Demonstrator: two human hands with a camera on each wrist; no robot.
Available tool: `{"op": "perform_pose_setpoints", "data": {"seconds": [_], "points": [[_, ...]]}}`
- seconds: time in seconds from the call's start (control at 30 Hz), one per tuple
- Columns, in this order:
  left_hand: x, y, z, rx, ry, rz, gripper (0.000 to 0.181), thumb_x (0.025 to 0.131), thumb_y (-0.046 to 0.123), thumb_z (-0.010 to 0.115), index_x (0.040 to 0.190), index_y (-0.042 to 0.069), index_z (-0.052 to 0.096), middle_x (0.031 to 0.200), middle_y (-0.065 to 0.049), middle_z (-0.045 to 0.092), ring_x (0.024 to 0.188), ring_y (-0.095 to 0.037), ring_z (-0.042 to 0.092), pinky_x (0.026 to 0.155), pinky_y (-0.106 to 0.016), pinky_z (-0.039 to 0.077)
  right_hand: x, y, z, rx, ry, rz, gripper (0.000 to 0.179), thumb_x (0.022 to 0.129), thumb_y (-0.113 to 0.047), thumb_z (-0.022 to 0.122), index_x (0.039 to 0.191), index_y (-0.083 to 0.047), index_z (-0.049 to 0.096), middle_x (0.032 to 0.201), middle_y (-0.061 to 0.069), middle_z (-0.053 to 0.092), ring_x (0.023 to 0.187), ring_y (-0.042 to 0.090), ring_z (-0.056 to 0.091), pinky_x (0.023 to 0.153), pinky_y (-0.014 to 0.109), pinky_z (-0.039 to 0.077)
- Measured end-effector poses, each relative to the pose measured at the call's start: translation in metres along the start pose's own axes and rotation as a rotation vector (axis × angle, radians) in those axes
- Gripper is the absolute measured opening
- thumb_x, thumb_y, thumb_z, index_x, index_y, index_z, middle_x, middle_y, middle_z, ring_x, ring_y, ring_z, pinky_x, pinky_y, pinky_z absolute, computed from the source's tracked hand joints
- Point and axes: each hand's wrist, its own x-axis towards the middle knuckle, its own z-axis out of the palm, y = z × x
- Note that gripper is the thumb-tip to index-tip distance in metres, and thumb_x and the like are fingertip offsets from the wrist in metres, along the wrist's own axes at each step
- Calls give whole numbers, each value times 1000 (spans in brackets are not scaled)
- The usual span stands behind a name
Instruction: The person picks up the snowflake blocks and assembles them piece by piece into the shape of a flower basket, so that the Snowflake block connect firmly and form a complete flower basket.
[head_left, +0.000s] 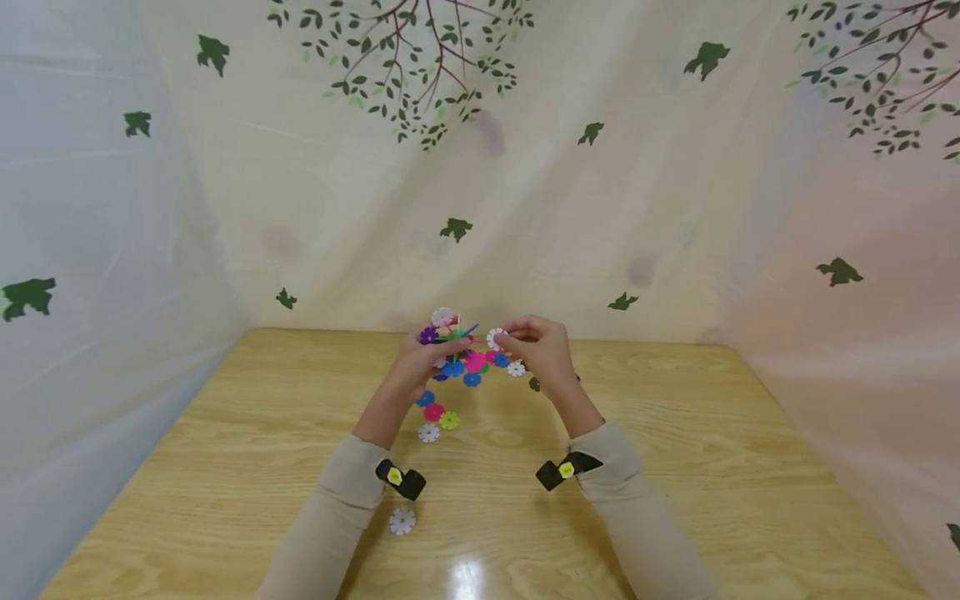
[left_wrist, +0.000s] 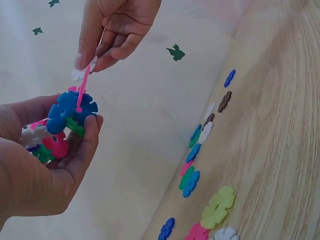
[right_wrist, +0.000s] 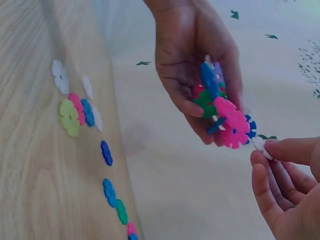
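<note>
Gripping a cluster of interlocked discs (left_wrist: 65, 107) in the left hand (left_wrist: 40, 175), curling fingers (left_wrist: 89, 145) around it, while pinching a white disc (left_wrist: 78, 75) between fingers of the right hand (left_wrist: 119, 27), above the surface (left_wrist: 280, 150) and meeting or nearly meeting a pink disc (left_wrist: 83, 90) turned edge-on. Possibly risking popping the cluster apart by pressing askew, or, by pinching just one side, dropping the white disc among loose discs (left_wrist: 223, 199) below.

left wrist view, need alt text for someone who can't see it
A left hand grips a cluster of colourful notched discs while a right hand pinches a white disc beside it. More discs lie on a wooden table at the picture's right.
</note>
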Motion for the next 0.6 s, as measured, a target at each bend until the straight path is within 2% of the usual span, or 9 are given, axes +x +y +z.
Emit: {"op": "perform_pose_setpoints", "data": {"seconds": [0.17, 0.3, 0.47, 0.6], "points": [[-1, 0, 4, 40, 15, 20, 30, 89, 19, 80, 112, 10, 62, 90, 4, 66, 81, -12, 60, 68, -26, 52, -2, 6, 9, 14, 57, -38, 20, 87, -7, 80, 99, 7, 73, 77, 0, 72, 64, 12, 68, 60, 25, 59], [-1, -1, 6, 45, 26, 39, 31, 89, 18, 80, 113, 11, 63, 87, 5, 69, 81, -11, 63, 68, -26, 53, -3, 10, 14, 38, 82, -42, 18, 88, -7, 80, 97, 7, 72, 76, -1, 71, 60, 7, 65, 58, 23, 57], [-1, -2, 10, 23, 34, 68, 35, 89, 15, 79, 120, 8, 64, 89, 6, 70, 81, -9, 65, 72, -23, 55, -5, 13, 19, 69, 131, -67, 16, 86, -3, 80, 95, 8, 72, 73, -3, 69, 61, 7, 65, 58, 25, 59], [-3, -3, 14, 5, 44, 94, 37, 89, 12, 79, 123, 7, 64, 91, 6, 71, 82, -8, 68, 75, -22, 56, -7, 15, 21, 65, 165, -112, 15, 85, 0, 80, 93, 10, 71, 72, -4, 67, 63, 4, 65, 60, 33, 61]]}}
